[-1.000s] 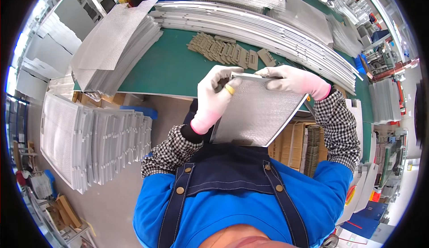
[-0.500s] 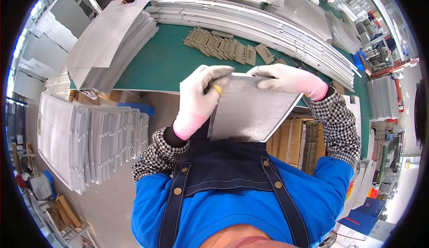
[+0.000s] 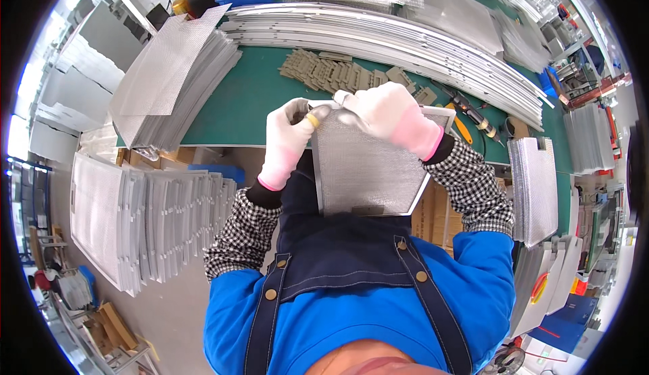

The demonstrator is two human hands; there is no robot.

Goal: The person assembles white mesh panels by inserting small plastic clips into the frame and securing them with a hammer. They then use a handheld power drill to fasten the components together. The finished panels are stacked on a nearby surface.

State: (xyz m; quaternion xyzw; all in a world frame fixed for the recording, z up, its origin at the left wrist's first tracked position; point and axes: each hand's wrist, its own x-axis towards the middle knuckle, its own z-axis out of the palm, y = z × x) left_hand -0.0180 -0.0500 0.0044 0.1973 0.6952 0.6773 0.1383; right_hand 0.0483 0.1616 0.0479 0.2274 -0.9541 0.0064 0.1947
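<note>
A framed metal mesh panel [image 3: 368, 165] leans against my apron, tilted toward me, with a thin light frame along its sides. My gloved left hand [image 3: 285, 138] is closed on its upper left corner, thumb on the near face. Close beside it, my gloved right hand [image 3: 389, 114] has its fingers curled on the top edge; its palm side is hidden. A small dark rectangular piece [image 3: 368, 210] shows at the panel's lower edge. Beyond my hands, several grey-tan slotted plastic pieces [image 3: 331, 71] lie in a row on the green table [image 3: 233, 94].
Mesh sheets [image 3: 165, 71] are stacked at the left of the table, and framed panels [image 3: 135, 216] stand below them. Long metal strips [image 3: 385, 33] cross the back. A power screwdriver [image 3: 476, 114] and an orange-handled tool [image 3: 462, 128] lie right. More mesh panels [image 3: 534, 189] stand at the right edge.
My right hand has moved left along the top edge, close to my left hand. The panel's face shows more fully. Another person's gloved hand at the far right has gone from view.
</note>
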